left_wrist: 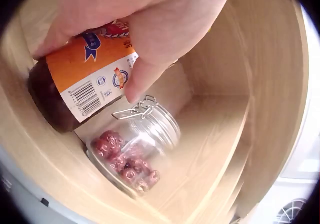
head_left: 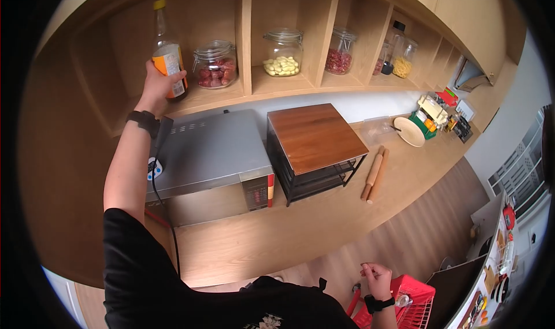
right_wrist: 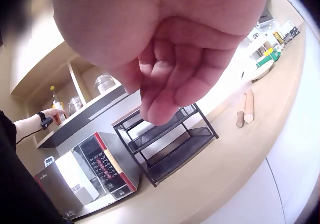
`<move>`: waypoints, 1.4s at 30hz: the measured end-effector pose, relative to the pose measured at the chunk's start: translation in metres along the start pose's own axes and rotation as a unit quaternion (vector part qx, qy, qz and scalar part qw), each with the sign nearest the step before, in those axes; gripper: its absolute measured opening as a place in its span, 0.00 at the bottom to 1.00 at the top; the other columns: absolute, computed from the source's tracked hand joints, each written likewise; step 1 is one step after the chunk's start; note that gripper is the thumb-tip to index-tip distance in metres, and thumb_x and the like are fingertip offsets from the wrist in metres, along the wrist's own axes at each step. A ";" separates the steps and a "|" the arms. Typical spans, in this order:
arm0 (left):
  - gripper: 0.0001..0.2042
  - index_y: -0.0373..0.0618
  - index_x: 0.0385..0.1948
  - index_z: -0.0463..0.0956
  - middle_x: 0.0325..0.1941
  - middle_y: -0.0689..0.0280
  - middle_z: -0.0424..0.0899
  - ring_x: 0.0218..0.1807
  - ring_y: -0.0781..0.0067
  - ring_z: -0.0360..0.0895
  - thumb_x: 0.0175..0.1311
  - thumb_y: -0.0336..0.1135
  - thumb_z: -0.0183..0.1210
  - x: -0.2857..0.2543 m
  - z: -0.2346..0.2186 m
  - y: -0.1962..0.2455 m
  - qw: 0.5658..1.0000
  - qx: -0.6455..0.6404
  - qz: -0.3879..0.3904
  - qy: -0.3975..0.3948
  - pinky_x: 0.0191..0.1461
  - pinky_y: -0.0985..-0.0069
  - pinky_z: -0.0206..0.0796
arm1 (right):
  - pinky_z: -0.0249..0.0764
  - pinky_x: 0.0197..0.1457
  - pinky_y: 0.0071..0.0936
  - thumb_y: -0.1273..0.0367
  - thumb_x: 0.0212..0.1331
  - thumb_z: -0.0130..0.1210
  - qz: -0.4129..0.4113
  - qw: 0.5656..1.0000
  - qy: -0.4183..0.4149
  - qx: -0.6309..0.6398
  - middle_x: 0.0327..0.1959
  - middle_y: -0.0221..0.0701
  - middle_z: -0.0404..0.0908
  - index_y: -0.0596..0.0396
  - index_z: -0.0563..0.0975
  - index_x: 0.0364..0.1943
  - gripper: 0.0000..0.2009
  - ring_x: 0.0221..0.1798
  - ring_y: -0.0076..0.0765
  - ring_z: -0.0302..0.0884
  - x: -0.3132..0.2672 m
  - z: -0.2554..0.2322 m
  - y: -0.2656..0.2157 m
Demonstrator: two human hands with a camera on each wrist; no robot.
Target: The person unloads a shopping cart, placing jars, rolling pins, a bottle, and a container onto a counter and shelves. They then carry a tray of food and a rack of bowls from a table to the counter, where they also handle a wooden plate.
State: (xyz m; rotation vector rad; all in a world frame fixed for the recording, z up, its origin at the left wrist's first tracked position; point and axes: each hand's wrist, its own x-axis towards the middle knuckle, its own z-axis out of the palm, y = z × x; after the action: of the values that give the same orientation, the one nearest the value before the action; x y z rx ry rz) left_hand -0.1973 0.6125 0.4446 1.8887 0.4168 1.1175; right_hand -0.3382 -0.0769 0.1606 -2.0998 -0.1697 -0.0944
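My left hand (head_left: 157, 86) grips a tall bottle (head_left: 166, 49) with a yellow cap, an orange-and-white label and dark contents at the bottom. It stands upright in the left compartment of the wall shelf, close to the front edge. Fingers and thumb wrap round its label, as the left wrist view also shows. Right beside the bottle is a clip-top glass jar (left_wrist: 132, 151) of dark red dried fruit. Low by my body, over a red shopping basket (head_left: 417, 288), hangs my right hand (head_left: 377, 280), its fingers loosely curled and nothing in them.
Along the shelf stand a jar of pale pieces (head_left: 282, 54), a jar of red pieces (head_left: 340, 54) and a yellow-filled jar (head_left: 404, 60). Below are a microwave (head_left: 214, 150), a wood-topped black rack (head_left: 315, 135), rolling pins (head_left: 377, 173) and a pale plate (head_left: 409, 131).
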 end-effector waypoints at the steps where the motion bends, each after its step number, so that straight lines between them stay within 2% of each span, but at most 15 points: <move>1: 0.40 0.41 0.64 0.55 0.54 0.58 0.80 0.57 0.63 0.80 0.54 0.29 0.76 0.009 0.001 -0.007 1.000 0.010 -0.013 -0.001 0.61 0.64 0.74 | 0.79 0.32 0.24 0.71 0.66 0.63 0.000 1.000 -0.003 -0.009 0.24 0.36 0.86 0.64 0.86 0.34 0.08 0.27 0.27 0.86 -0.003 -0.001 0.004; 5: 0.36 0.41 0.59 0.59 0.52 0.59 0.81 0.54 0.63 0.82 0.54 0.28 0.76 0.037 0.002 -0.024 0.999 -0.006 -0.046 -0.028 0.57 0.64 0.76 | 0.79 0.33 0.26 0.69 0.67 0.61 0.016 0.998 -0.017 -0.055 0.23 0.36 0.86 0.63 0.86 0.34 0.09 0.26 0.29 0.85 -0.015 -0.005 0.006; 9: 0.14 0.44 0.46 0.78 0.40 0.67 0.86 0.40 0.74 0.84 0.61 0.31 0.71 0.070 -0.010 -0.061 0.991 -0.013 0.004 -0.132 0.43 0.72 0.76 | 0.79 0.33 0.26 0.68 0.68 0.61 0.047 0.997 -0.017 -0.057 0.24 0.37 0.85 0.62 0.85 0.34 0.10 0.27 0.31 0.85 -0.034 -0.005 0.020; 14: 0.13 0.44 0.44 0.83 0.42 0.71 0.85 0.41 0.81 0.81 0.65 0.41 0.70 0.123 -0.038 -0.121 0.983 0.037 -0.015 -0.177 0.44 0.78 0.69 | 0.80 0.35 0.29 0.69 0.67 0.61 0.133 0.986 0.100 -0.018 0.29 0.38 0.86 0.60 0.84 0.39 0.07 0.29 0.34 0.86 -0.091 0.002 0.078; 16: 0.18 0.42 0.53 0.78 0.53 0.64 0.80 0.53 0.74 0.76 0.70 0.43 0.64 0.112 -0.058 -0.128 0.986 0.081 0.032 -0.141 0.57 0.74 0.65 | 0.80 0.36 0.28 0.69 0.67 0.62 0.167 0.973 0.143 -0.068 0.30 0.38 0.86 0.61 0.83 0.43 0.09 0.30 0.32 0.85 -0.130 -0.003 0.096; 17: 0.20 0.40 0.58 0.76 0.58 0.60 0.78 0.58 0.71 0.73 0.72 0.44 0.61 0.091 -0.067 -0.120 0.988 0.093 0.072 -0.097 0.63 0.72 0.63 | 0.79 0.37 0.27 0.69 0.68 0.62 0.180 0.962 0.167 -0.115 0.31 0.37 0.86 0.62 0.82 0.47 0.10 0.30 0.30 0.83 -0.149 -0.007 0.100; 19: 0.26 0.38 0.67 0.71 0.69 0.53 0.73 0.70 0.64 0.68 0.76 0.46 0.55 0.015 -0.066 -0.084 0.986 0.073 0.145 -0.028 0.75 0.69 0.58 | 0.81 0.50 0.40 0.69 0.63 0.61 0.258 0.932 0.176 -0.187 0.46 0.45 0.84 0.58 0.79 0.53 0.15 0.46 0.48 0.84 -0.198 -0.015 0.111; 22: 0.13 0.36 0.52 0.73 0.52 0.57 0.76 0.54 0.68 0.73 0.76 0.35 0.55 -0.129 -0.018 -0.048 0.954 -0.013 0.298 -0.004 0.60 0.70 0.66 | 0.72 0.65 0.50 0.65 0.59 0.63 0.351 0.861 0.213 -0.299 0.56 0.48 0.77 0.55 0.75 0.58 0.22 0.60 0.59 0.74 -0.285 -0.014 0.136; 24: 0.05 0.35 0.43 0.75 0.41 0.60 0.78 0.43 0.70 0.75 0.76 0.28 0.56 -0.219 0.037 -0.041 0.937 -0.085 0.313 -0.132 0.50 0.71 0.72 | 0.72 0.64 0.50 0.61 0.58 0.65 0.414 0.800 0.222 -0.372 0.56 0.45 0.77 0.53 0.74 0.59 0.25 0.61 0.57 0.73 -0.351 -0.008 0.155; 26: 0.08 0.38 0.50 0.74 0.48 0.64 0.79 0.48 0.72 0.75 0.74 0.26 0.57 -0.304 0.091 -0.047 0.904 -0.051 0.179 -0.386 0.56 0.74 0.69 | 0.71 0.65 0.51 0.56 0.57 0.66 0.560 0.711 0.201 -0.375 0.56 0.43 0.78 0.52 0.75 0.58 0.27 0.64 0.53 0.71 -0.398 0.004 0.148; 28: 0.15 0.38 0.57 0.74 0.57 0.62 0.79 0.55 0.70 0.76 0.73 0.32 0.59 -0.360 0.137 -0.084 0.844 0.042 0.069 -0.530 0.63 0.70 0.67 | 0.74 0.63 0.52 0.47 0.58 0.63 0.644 0.647 0.141 -0.383 0.58 0.44 0.79 0.53 0.73 0.61 0.32 0.63 0.53 0.75 -0.441 0.016 0.143; 29: 0.25 0.38 0.66 0.68 0.68 0.53 0.73 0.69 0.59 0.70 0.71 0.36 0.62 -0.385 0.154 -0.104 0.804 0.028 0.082 -0.589 0.73 0.63 0.59 | 0.75 0.61 0.52 0.46 0.58 0.62 0.678 0.639 0.089 -0.352 0.55 0.45 0.81 0.52 0.73 0.61 0.32 0.60 0.53 0.78 -0.460 0.020 0.144; 32: 0.39 0.38 0.76 0.53 0.79 0.45 0.58 0.81 0.49 0.53 0.67 0.41 0.64 -0.444 0.184 -0.154 0.683 0.188 0.214 -0.673 0.81 0.54 0.45 | 0.79 0.56 0.50 0.48 0.61 0.60 0.686 0.643 0.032 -0.339 0.46 0.43 0.87 0.50 0.74 0.57 0.27 0.51 0.52 0.86 -0.476 0.026 0.144; 35: 0.50 0.37 0.79 0.40 0.83 0.43 0.42 0.84 0.44 0.38 0.63 0.43 0.67 -0.481 0.197 -0.153 0.581 0.262 0.248 -0.730 0.82 0.45 0.36 | 0.82 0.48 0.48 0.57 0.71 0.50 0.701 0.637 0.052 -0.315 0.42 0.41 0.88 0.50 0.75 0.48 0.14 0.48 0.51 0.87 -0.495 0.033 0.155; 42: 0.56 0.40 0.79 0.32 0.84 0.45 0.30 0.85 0.42 0.28 0.59 0.40 0.69 -0.527 0.221 -0.163 0.599 0.302 0.263 -0.693 0.79 0.33 0.32 | 0.83 0.45 0.48 0.64 0.71 0.46 0.679 0.662 0.072 -0.309 0.38 0.40 0.88 0.49 0.77 0.45 0.10 0.45 0.49 0.88 -0.493 0.034 0.149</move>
State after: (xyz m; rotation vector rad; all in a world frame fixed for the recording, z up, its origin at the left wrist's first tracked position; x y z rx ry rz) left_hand -0.2752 0.2468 -0.0178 2.9072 -0.8239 -0.5925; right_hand -0.8013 -0.1631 -0.0504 -2.2884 1.7527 0.6701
